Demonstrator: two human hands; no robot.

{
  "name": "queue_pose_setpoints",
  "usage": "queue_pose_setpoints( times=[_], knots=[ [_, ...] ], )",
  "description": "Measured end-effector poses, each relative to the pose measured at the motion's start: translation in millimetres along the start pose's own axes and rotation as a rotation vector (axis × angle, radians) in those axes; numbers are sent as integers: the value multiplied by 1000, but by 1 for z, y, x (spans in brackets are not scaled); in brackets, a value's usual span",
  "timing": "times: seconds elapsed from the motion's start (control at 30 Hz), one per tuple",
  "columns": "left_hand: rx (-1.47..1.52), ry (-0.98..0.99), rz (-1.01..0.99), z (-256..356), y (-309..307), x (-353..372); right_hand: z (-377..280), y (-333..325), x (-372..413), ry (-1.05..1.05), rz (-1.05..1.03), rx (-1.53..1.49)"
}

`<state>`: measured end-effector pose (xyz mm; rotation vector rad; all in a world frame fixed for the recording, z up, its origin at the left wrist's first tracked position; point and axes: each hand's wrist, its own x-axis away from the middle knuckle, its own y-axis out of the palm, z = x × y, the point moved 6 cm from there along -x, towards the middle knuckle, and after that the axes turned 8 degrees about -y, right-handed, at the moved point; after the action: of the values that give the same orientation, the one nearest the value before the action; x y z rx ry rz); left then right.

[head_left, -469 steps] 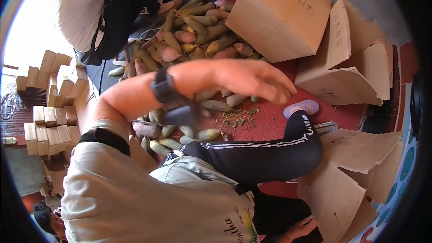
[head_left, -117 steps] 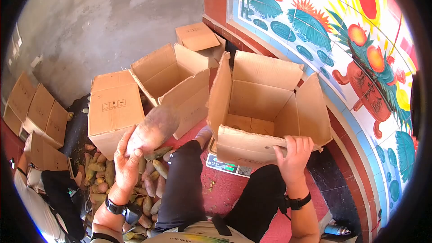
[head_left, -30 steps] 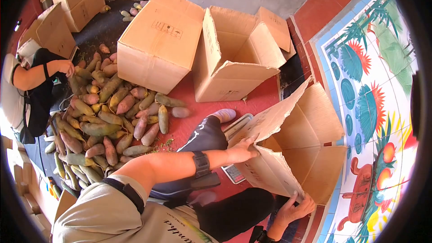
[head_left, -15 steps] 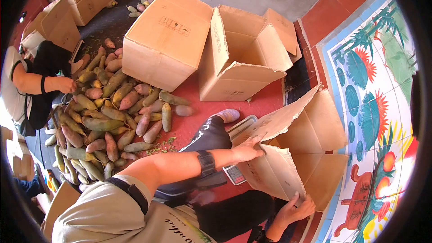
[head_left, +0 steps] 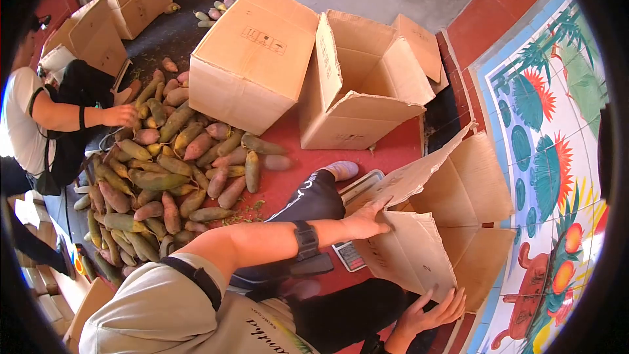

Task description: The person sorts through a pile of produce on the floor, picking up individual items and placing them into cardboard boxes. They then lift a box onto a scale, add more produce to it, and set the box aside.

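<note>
An open cardboard box (head_left: 409,249) stands at the right with its flaps raised. My left hand (head_left: 368,221) lies on the near left side of this box, by the corner where two flaps meet, fingers stretched over the cardboard. Lower down, my right hand (head_left: 432,313) touches the bottom edge of the front flap with its fingers spread. Beside the box, partly covered by my left arm, is a scale with a keypad (head_left: 349,255).
A large pile of radish-like roots (head_left: 171,180) covers the left. A closed box (head_left: 252,52) and an open box (head_left: 360,118) stand ahead. Another person's hand (head_left: 121,116) is over the pile's far left. Painted tiles (head_left: 531,157) line the right.
My right hand's fingers have spread along the flap edge. My left hand has flattened on the box side. The other person's hand has moved right over the pile. The view has shifted slightly.
</note>
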<state>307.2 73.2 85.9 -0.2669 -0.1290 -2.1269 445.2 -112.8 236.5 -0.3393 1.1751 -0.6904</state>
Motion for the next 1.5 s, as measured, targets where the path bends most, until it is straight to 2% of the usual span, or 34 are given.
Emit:
queue_pose_setpoints(
  times=[0.13,0.2,0.27,0.33,0.5,0.57,0.67,0.97,1.5],
  knots=[
    [-16,0,36,-6,2,-4,-5,7,26,-85,-13,-137],
    [-18,15,52,-7,0,-3,-10,20,39,-140,-135,-224],
    [-25,20,60,-3,-1,0,-13,27,47,-124,-160,-271],
    [9,27,55,-10,2,-5,-12,40,61,-89,-282,-324],
    [-8,-13,55,-10,1,-3,-10,47,69,2,-301,-369],
    [-117,73,146,-13,1,-5,-10,48,69,4,-308,-392],
    [-37,-19,67,-4,-2,2,-10,51,72,-1,-311,-389],
    [12,23,63,-23,5,-10,-9,52,74,37,-311,-388],
    [-19,-13,72,-16,-1,-1,-10,56,73,32,-348,-388]
  ],
)
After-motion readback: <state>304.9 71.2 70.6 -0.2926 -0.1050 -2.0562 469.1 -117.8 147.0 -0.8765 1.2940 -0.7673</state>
